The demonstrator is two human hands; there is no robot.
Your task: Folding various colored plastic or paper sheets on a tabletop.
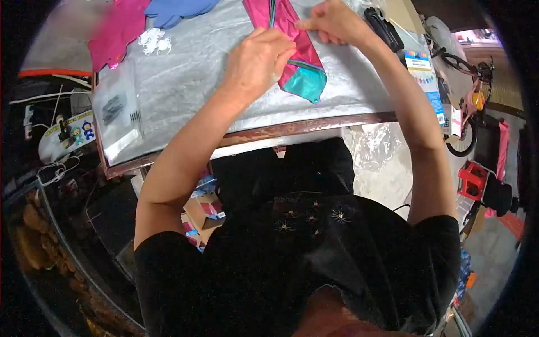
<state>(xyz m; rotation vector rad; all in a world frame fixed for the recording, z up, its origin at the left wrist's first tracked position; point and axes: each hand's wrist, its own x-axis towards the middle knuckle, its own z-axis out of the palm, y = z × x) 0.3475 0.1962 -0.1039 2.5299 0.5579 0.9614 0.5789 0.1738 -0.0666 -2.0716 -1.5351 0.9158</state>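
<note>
A long, narrow piece of shiny pink fabric (307, 51) lies on the silver-grey table cover, its teal tip (306, 84) pointing toward me. Striped ribbon (273, 12) runs lengthwise along it, and another striped band crosses just above the teal part. My left hand (257, 60) is closed at the fabric's left edge, fingertips pinched together on it. At the right edge is my right hand (337, 23), one outstretched digit touching the fabric and the other fingers loosely bent and apart. What lies under my left fingers is hidden.
White cord (154, 42), blue cloth (177, 11) and more pink cloth (118, 33) lie at the far left. A clear plastic bag (118, 115) rests near the left edge. On the right are a black case (384, 29) and a blue-white package (424, 78). The wooden table edge (309, 124) runs before me.
</note>
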